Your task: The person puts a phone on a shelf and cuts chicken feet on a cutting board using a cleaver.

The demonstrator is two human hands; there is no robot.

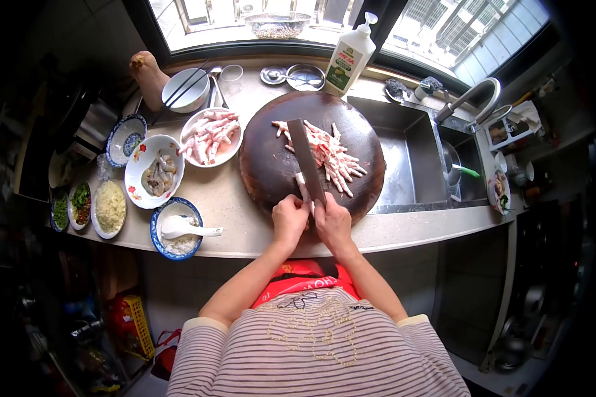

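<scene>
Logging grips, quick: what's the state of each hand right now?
Left hand: closed, holding a chicken foot on the board.
Right hand: closed, holding the cleaver.

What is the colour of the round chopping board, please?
The round chopping board is dark brown; it shows best in the head view.

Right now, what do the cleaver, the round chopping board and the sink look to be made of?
Cleaver: likely steel, dull, judging by its flat grey surface.
Round chopping board: probably wood, slightly glossy, given its uneven dark-brown tone.
Sink: apparently stainless steel, satin, showing soft grey reflections.
</scene>
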